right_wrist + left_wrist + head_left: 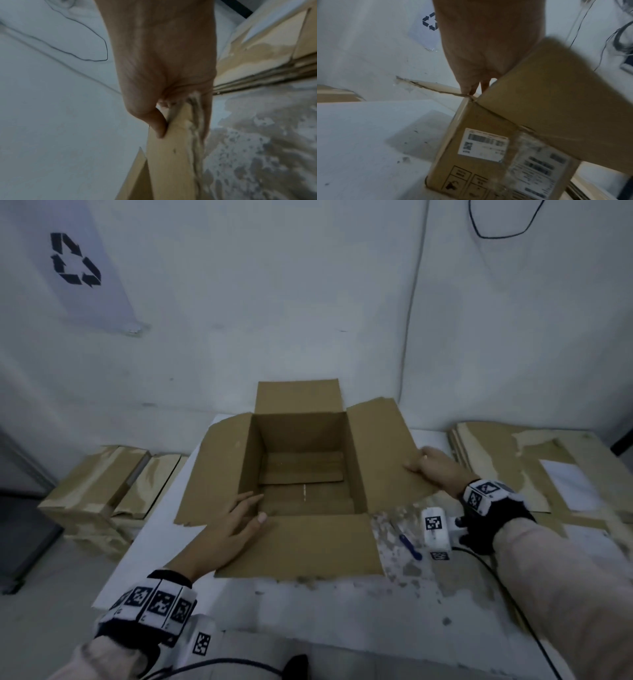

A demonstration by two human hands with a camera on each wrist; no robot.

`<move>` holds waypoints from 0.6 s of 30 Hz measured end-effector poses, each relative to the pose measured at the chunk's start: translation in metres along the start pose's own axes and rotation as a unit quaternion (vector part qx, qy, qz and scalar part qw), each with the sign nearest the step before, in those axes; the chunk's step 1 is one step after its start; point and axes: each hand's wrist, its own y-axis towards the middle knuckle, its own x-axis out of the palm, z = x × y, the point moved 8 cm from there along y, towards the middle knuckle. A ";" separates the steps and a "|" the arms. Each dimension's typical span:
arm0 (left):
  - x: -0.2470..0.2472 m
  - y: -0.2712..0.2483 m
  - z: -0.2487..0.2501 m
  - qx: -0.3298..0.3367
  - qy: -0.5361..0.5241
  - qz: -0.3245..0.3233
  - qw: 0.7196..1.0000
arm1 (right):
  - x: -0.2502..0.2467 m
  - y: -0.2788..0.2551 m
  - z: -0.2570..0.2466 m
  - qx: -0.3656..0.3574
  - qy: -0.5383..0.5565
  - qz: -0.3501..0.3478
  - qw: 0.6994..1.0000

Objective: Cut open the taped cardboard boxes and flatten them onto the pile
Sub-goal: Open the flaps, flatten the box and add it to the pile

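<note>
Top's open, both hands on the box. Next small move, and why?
Probably tip the box over to reach its bottom seam: the top flaps are spread, yet the bottom looks closed. The right hand pinches the right flap, the left hand lies flat at the near-left corner.

Box [301, 546] — matt brown cardboard; table [428, 583] — white, worn patches.

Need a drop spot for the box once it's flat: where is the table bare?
Bare: the near strip of the white table in front of the open box, and the sliver left of it. Crowded: right side, with the flattened pile, blue cutter and right hand. Taped boxes fill the left.
</note>
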 end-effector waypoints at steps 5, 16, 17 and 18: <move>0.007 -0.028 0.039 0.060 0.016 0.008 0.998 | 0.008 -0.038 -0.066 -0.149 0.005 0.085 0.985; -0.001 -0.026 0.108 0.175 -0.070 0.033 0.982 | 0.067 -0.107 -0.178 -0.275 0.132 0.031 0.952; -0.003 -0.025 0.105 0.173 -0.069 0.040 0.982 | 0.073 -0.107 -0.179 -0.273 0.129 0.016 0.953; -0.006 -0.022 0.099 0.170 -0.065 0.050 0.982 | 0.079 -0.108 -0.178 -0.264 0.136 -0.001 0.955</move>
